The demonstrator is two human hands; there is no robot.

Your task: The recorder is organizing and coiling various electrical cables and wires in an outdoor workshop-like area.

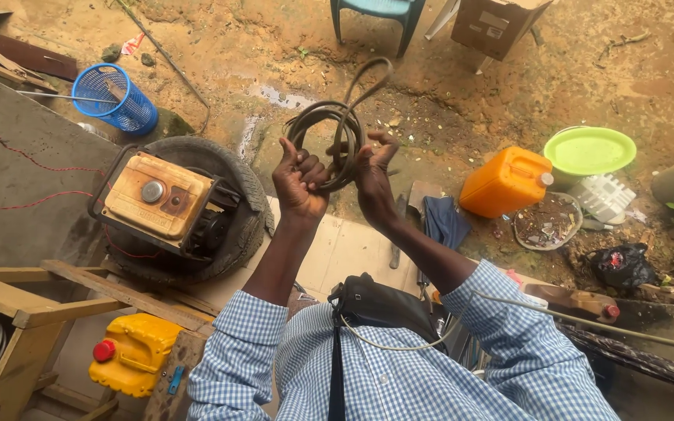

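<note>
You are holding a coil of dark cable (pixel 335 132) up in front of you, and from the way it hangs the step in hand looks like winding or gathering it into loops. Your left hand (pixel 299 178) is closed in a fist around the lower left of the coil, fingers wrapped over the bundled strands. Your right hand (pixel 371 168) is at the right side of the same coil, fingers curled about it with the thumb up, so both hands grip the cable. One longer loop stands free above the bundle, arching up and to the right, not yet laid in with the rest. By my reading, the next move calls for keeping your left fist tight so the gathered turns do not spring apart, while your right hand guides that loose loop down onto the bundle without twisting it. Below the coil, on the ground, a generator (pixel 161 201) with a worn orange tank sits inside an old tyre (pixel 237 175). An orange jerrycan (pixel 506 182) stands to your right, well apart from the coil, near a green basin (pixel 589 150). A blue basket (pixel 115 99) lies on its side at the far left.
</note>
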